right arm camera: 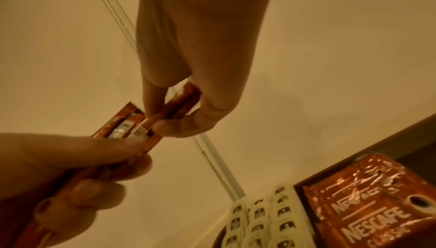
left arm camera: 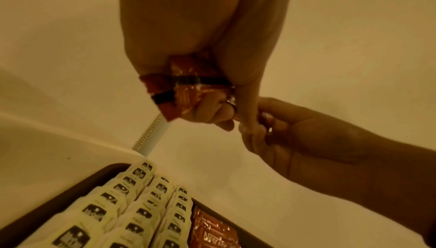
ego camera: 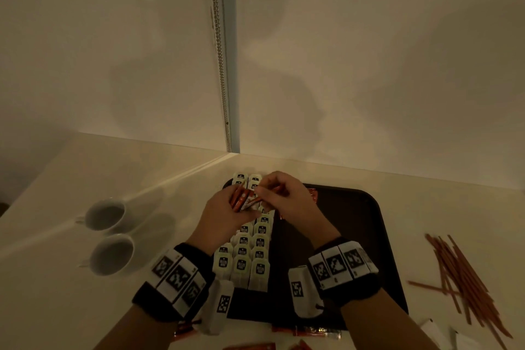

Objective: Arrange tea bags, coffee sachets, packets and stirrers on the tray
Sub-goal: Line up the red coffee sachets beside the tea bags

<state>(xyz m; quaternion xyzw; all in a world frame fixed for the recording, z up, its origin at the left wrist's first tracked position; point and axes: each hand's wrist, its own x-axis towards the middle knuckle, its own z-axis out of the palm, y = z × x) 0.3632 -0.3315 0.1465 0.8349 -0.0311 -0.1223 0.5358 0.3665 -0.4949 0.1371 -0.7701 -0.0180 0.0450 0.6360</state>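
Observation:
A dark tray (ego camera: 366, 224) lies on the pale counter. Its left part carries rows of white tea bags (ego camera: 250, 250), also seen in the left wrist view (left arm camera: 132, 205). Red coffee sachets (right arm camera: 368, 207) lie on the tray to their right. Above the far end of the tea bags, my left hand (ego camera: 224, 213) grips a bunch of red coffee sachets (ego camera: 241, 199). My right hand (ego camera: 284, 196) pinches one sachet (right arm camera: 181, 101) at the end of that bunch. In the left wrist view, the bunch's ends (left arm camera: 186, 84) stick out of my fist.
Two white cups (ego camera: 106, 213) (ego camera: 112, 254) stand left of the tray. A heap of brown stirrers (ego camera: 460, 273) lies on the counter to the right. More red sachets (ego camera: 306, 331) and white packets (ego camera: 431, 332) lie near the front edge. Walls meet in a corner just behind the tray.

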